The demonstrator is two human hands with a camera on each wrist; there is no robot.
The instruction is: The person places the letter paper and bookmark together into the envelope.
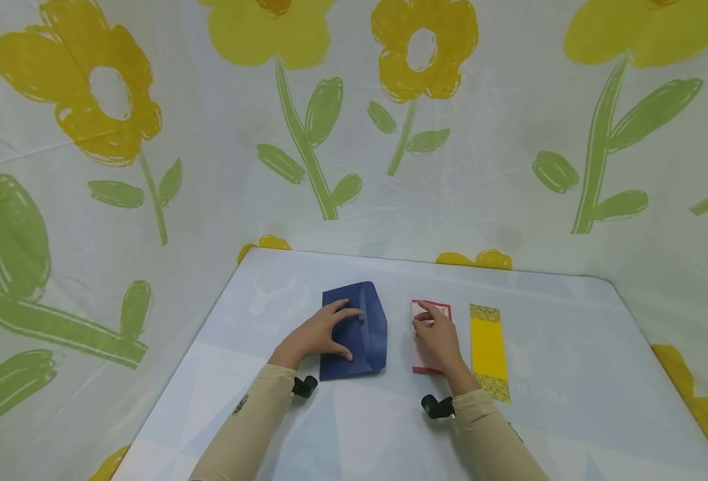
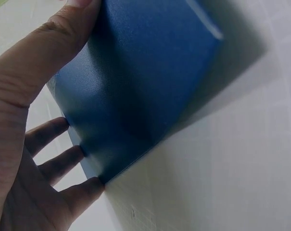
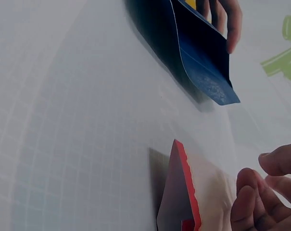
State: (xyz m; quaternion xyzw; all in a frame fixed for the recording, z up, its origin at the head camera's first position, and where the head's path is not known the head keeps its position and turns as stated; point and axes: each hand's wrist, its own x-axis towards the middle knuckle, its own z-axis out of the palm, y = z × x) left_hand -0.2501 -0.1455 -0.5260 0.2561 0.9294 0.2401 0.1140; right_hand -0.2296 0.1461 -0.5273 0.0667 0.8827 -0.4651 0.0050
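A dark blue envelope (image 1: 344,337) lies on the table with its pointed flap folded out to the right. Its mouth gapes in the right wrist view. My left hand (image 1: 320,332) grips it from above, fingers spread towards the far side and thumb nearer me; in the left wrist view the fingertips (image 2: 90,185) meet the envelope's edge. My right hand (image 1: 439,337) hovers over a red-bordered white card (image 1: 423,366), its fingers loosely bent with nothing visible between them. The card looks folded and partly raised in the right wrist view, and the hand hides much of it from above.
Right of the card lies a yellow strip (image 1: 488,344) with patterned ends. Both rest on a pale table (image 1: 570,361) with rounded far corners. A white curtain with yellow flowers (image 1: 426,50) hangs behind and beside the table. Each wrist wears a small black camera (image 1: 437,406).
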